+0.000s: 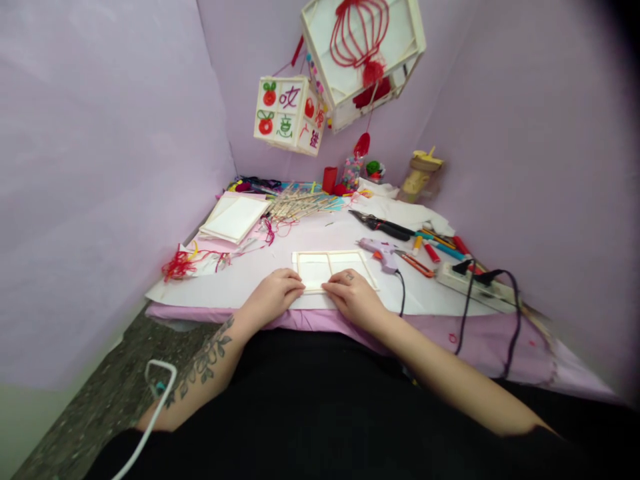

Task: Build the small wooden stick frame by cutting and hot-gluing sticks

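A white paper panel framed with thin pale wooden sticks (345,265) lies flat near the table's front edge, with one stick dividing it crosswise. At its near left corner, my left hand (273,295) pinches the edge with fingers together. The fingers of my right hand (359,300) are closed on the near edge, close to the divider, and the hand covers part of the panel. Just beyond its right side lies a lilac hot glue gun (379,251) with a black cord. An orange utility knife (416,265) rests beside the glue gun.
Stick-framed lanterns (363,53) hang over the back. Loose wooden sticks (300,202) and stacked white panels (235,218) lie at the back left, red yarn (179,265) at the left edge. Pliers (383,225), a power strip (475,287) with cords and a drink cup (420,175) stand right.
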The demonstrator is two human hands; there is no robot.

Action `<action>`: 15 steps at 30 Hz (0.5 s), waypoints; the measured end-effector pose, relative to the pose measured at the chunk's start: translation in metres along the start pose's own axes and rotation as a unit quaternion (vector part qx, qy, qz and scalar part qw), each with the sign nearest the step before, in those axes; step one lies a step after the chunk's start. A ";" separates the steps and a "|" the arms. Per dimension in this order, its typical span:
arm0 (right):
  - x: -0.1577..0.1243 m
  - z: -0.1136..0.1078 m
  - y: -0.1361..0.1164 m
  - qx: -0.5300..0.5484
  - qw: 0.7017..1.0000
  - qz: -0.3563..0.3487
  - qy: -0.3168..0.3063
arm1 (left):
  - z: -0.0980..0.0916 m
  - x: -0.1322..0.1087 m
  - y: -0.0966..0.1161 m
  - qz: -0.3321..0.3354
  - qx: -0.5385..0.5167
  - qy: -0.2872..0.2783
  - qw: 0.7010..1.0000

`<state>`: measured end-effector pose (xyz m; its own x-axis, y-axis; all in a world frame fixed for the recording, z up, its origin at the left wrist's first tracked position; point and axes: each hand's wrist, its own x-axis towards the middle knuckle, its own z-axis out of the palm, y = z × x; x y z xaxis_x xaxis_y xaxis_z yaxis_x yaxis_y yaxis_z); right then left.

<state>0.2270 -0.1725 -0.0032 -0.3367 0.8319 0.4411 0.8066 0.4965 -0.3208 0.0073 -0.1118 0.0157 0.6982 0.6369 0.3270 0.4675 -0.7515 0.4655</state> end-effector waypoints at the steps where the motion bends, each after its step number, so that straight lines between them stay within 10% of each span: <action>1: -0.001 0.001 0.001 0.004 1.000 0.001 0.004 | 0.000 0.003 0.000 -0.006 -0.017 -0.005 1.000; 15: -0.004 -0.002 0.022 0.206 0.968 0.116 0.083 | -0.025 0.060 -0.011 -0.093 -0.079 -0.292 0.949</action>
<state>0.2467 -0.1652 -0.0099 -0.0596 0.8990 0.4340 0.5782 0.3855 -0.7191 0.0306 -0.0611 0.0508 0.8144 0.5177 -0.2622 0.5570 -0.5707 0.6033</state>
